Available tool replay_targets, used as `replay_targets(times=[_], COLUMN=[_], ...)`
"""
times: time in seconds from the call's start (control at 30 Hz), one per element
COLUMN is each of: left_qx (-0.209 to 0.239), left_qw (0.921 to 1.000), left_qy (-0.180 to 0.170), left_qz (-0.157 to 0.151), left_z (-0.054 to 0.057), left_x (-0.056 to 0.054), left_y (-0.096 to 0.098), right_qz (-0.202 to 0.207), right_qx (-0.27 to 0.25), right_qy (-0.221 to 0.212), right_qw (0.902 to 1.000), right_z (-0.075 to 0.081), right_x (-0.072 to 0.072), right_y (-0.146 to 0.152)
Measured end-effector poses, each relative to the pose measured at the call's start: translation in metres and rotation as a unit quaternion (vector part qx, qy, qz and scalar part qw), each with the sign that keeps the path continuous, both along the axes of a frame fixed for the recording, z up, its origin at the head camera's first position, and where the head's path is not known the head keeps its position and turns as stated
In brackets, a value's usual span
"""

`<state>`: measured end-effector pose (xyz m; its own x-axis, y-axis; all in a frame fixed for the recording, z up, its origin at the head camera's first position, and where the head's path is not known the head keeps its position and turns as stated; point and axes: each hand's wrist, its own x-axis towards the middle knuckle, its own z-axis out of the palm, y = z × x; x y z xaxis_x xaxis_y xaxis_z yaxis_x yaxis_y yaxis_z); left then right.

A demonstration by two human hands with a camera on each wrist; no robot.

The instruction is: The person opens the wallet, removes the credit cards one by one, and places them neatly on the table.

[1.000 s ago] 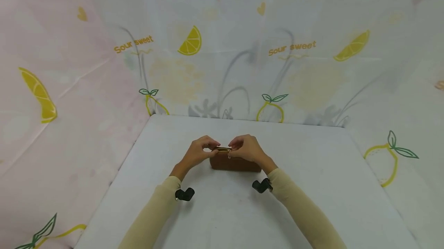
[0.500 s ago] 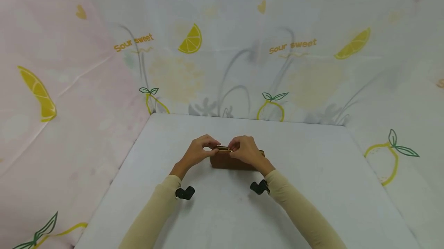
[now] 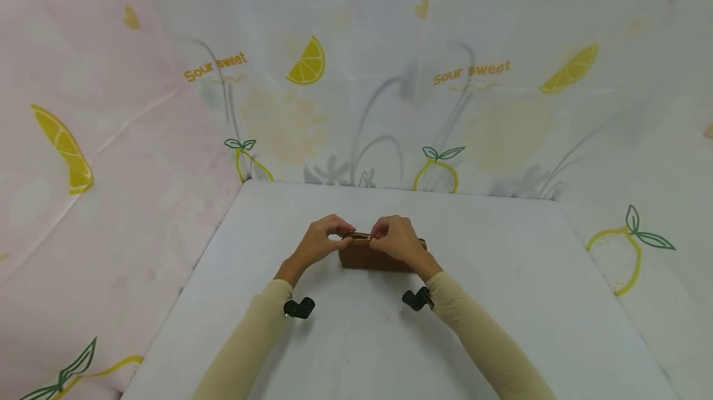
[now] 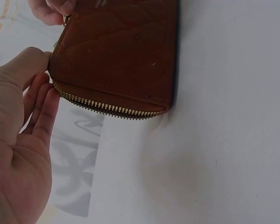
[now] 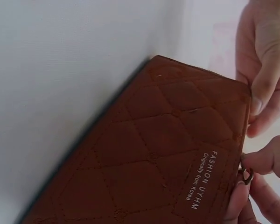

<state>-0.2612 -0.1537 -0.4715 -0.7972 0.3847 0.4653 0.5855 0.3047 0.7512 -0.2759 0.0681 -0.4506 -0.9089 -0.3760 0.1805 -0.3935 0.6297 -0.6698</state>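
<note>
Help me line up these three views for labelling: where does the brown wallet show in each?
Head: brown wallet stands mid-table, between both hands.
Left wrist: wallet fills the upper middle, zip edge facing down.
Right wrist: it fills the lower right, printed lettering visible.
Shared landmark: the white table.

Wallet [image 3: 367, 256] stands on edge mid-table [image 3: 501, 301], both hands at its top: left hand [image 3: 317, 244], right hand [image 3: 397, 239]. Open tabletop on all sides of it, wide to left, right and near edge. Curtain [image 3: 356, 109] closes off the far edge and both sides. Forearms angle in from the near edge.
</note>
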Motion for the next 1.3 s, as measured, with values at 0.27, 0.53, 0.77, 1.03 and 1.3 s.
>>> replay_targets(times=[0.27,0.53,0.77,1.03,1.3], left_qx=[-0.005,0.0,-0.002,-0.003,-0.004], left_qw=[1.0,1.0,1.0,0.9999,0.9998], left_qy=[-0.002,-0.005,0.001,-0.008,-0.014], left_qz=[0.0,-0.001,-0.004,-0.012,-0.011], left_z=[0.001,0.0,0.0,0.001,0.003], left_x=[-0.002,-0.004,-0.005,-0.004,-0.002], left_y=[0.0,-0.001,0.0,0.002,0.002], right_qz=[0.025,0.058,0.094,0.148,0.159], right_qx=[-0.02,-0.057,-0.04,-0.019,-0.072], right_qy=[0.011,0.056,0.16,0.237,0.212], right_qw=[0.9994,0.9951,0.9817,0.96,0.9615], right_z=[-0.003,-0.014,-0.019,-0.025,-0.026], right_x=[-0.005,-0.009,-0.006,-0.007,-0.006], right_y=[0.01,0.021,0.025,0.04,0.051])
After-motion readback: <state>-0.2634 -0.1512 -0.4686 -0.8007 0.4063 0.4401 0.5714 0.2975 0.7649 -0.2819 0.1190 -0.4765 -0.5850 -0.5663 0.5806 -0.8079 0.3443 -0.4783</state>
